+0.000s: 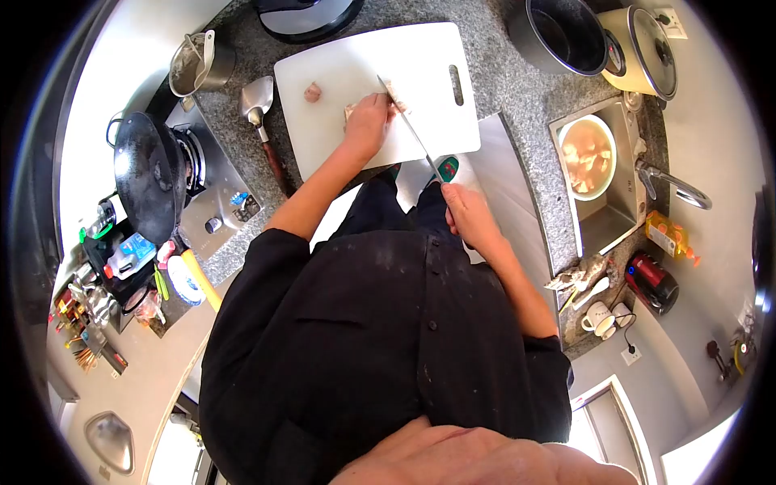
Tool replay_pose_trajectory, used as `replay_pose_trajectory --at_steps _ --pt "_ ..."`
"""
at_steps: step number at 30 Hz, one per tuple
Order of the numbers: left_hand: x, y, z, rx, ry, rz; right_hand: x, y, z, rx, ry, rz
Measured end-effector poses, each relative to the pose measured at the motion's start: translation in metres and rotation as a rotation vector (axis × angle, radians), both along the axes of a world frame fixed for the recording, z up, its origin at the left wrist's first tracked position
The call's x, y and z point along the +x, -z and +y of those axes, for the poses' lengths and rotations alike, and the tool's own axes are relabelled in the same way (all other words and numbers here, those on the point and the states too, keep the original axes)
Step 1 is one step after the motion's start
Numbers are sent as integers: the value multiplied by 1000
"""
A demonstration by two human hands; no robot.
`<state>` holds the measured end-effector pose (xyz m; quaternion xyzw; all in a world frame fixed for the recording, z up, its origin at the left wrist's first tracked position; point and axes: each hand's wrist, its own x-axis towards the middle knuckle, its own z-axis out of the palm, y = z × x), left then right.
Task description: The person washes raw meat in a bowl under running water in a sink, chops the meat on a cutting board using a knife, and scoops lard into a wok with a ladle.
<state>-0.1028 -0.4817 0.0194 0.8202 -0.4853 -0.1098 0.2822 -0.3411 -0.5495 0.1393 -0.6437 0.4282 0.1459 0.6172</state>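
Note:
My right hand [470, 215] is closed around the handle of a knife [415, 133], whose long blade slants up and left across the white cutting board [428, 52]. On the board, my left hand [369, 123] presses down with curled fingers on a piece of pale meat [349, 110], mostly covered by the hand. The blade passes just right of those fingertips. Beyond the blade lies more pale meat [399, 95]. A separate small pink piece of meat [313, 93] rests near the board's left side.
A spatula [258, 97] lies left of the board, near a metal pot [212, 69]. Further left, a black wok [149, 178] sits by the stove. At right, the sink [602, 226] holds a bowl [612, 153] of meat in cloudy liquid. A dark pot [537, 40] stands at upper right.

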Motion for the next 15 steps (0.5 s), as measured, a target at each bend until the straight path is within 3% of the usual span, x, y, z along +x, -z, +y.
replay_pose_trajectory --at_steps 7,9,15 --pt "5 5 8 -16 17 -54 11 9 -25 -151 -234 -11" --pt "6 5 8 -32 38 -70 27 -8 -34 -45 -241 141" --pt "9 16 8 -119 68 -49 50 -1 -43 -23 -265 175"
